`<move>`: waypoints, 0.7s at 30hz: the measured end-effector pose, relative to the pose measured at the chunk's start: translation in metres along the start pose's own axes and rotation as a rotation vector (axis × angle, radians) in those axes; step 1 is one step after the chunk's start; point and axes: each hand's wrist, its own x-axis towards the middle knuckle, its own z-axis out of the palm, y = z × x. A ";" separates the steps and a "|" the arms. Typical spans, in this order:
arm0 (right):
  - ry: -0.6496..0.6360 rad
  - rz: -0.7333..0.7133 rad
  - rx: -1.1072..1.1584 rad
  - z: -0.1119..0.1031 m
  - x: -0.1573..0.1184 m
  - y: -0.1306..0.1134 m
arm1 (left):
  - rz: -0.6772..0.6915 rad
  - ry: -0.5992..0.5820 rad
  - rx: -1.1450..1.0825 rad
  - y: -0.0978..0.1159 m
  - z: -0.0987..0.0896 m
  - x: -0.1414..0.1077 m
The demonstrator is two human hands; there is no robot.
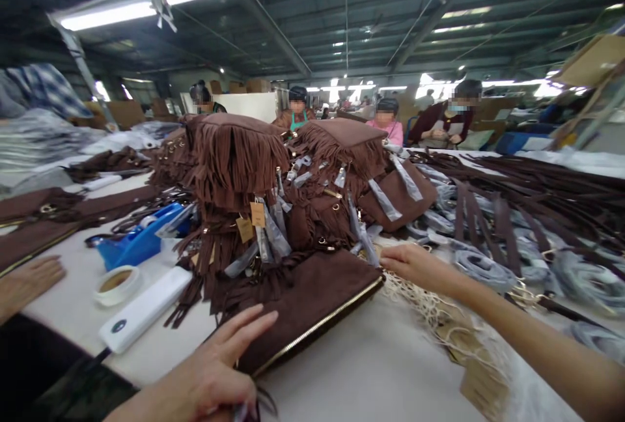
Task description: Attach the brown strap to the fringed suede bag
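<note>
A flat brown suede bag (312, 301) with a gold zipper edge lies on the white table in front of me. My left hand (215, 370) rests on its near corner, fingers spread, with dark fringe strands under the palm. My right hand (415, 266) reaches to the bag's far right corner, fingers bent over a heap of string and paper tags (449, 324); whether it grips anything is unclear. Behind the bag rises a pile of brown fringed bags (234, 161) with wrapped hardware and hang tags.
A blue tape dispenser (139, 239), a tape roll (116, 284) and a white power bank (144, 308) lie at the left. Another person's hand (27, 282) rests at the left edge. Brown straps (512, 213) cover the right. Several workers sit at the far side.
</note>
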 end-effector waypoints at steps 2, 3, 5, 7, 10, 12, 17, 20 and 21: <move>-0.037 -0.002 0.000 0.008 -0.001 -0.007 | -0.096 0.020 -0.049 -0.019 0.000 -0.030; -0.066 -0.009 0.006 0.013 -0.001 -0.013 | -0.150 0.009 -0.078 -0.026 0.000 -0.042; -0.137 -0.035 0.025 0.022 -0.005 -0.030 | -0.254 0.017 -0.126 -0.027 -0.001 -0.055; -0.221 -0.047 0.058 0.029 -0.009 -0.046 | -0.322 0.062 -0.153 -0.011 -0.004 -0.051; -0.315 -0.031 0.130 0.032 -0.015 -0.064 | -0.289 0.094 -0.135 0.024 -0.003 -0.017; -0.323 -0.035 0.151 0.030 -0.016 -0.068 | -0.287 0.094 -0.042 0.037 0.006 0.010; -0.196 -0.051 0.075 0.022 -0.009 -0.060 | -0.236 0.122 0.043 0.005 0.024 0.048; -0.244 -0.068 0.077 0.023 -0.002 -0.053 | -0.180 0.191 -0.090 -0.019 0.007 0.049; -0.264 -0.074 0.074 0.024 0.000 -0.053 | -0.194 0.232 -0.108 -0.023 -0.001 0.048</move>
